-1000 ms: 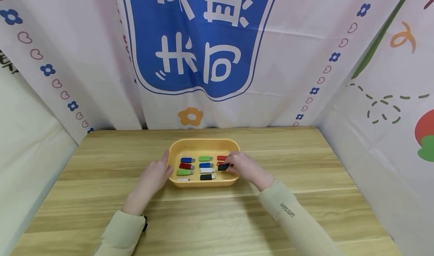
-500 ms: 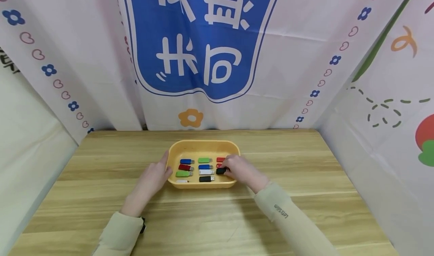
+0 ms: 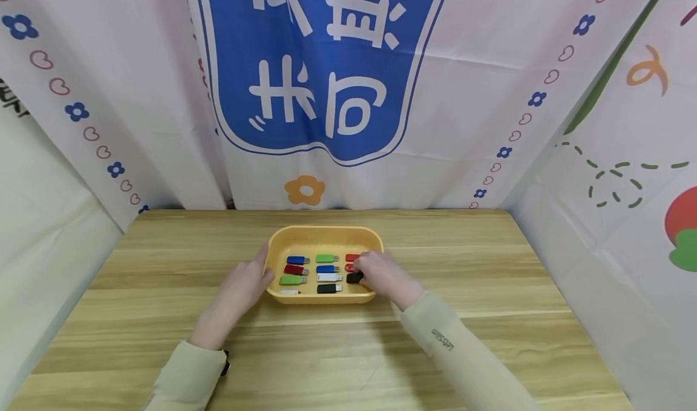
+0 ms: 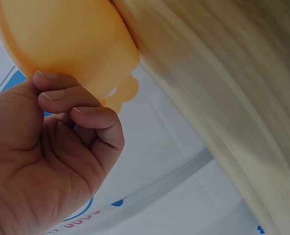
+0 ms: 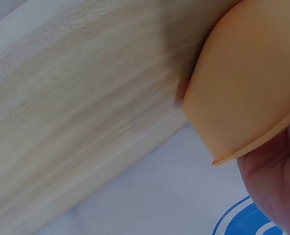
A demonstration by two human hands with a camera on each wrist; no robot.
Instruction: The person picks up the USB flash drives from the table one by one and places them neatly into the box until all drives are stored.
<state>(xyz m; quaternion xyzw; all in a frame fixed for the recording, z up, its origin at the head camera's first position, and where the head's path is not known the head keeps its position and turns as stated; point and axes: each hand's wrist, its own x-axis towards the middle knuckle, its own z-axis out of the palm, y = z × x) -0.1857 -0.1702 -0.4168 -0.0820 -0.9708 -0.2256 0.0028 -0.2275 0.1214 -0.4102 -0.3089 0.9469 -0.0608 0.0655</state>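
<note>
A yellow plastic tray stands on the wooden table with several USB flash drives lying inside in columns. My left hand holds the tray's left end at the rim; in the left wrist view, its curled fingers lie against the tray's outer wall. Over the right end reaches my right hand, its fingertips pinching a black USB flash drive low in the tray. My fingers hide that drive's right end and partly cover two red drives behind it. In the right wrist view, the tray wall hides the fingertips.
The left column has blue, dark red, green and white drives. Green, blue, white and black ones form the middle column. The wooden table extends around the tray, up to a printed cloth at the back.
My right hand has brought the black USB flash drive slightly toward the tray's near side, level with the white drive in the middle column. The left hand stays at the tray's rim.
</note>
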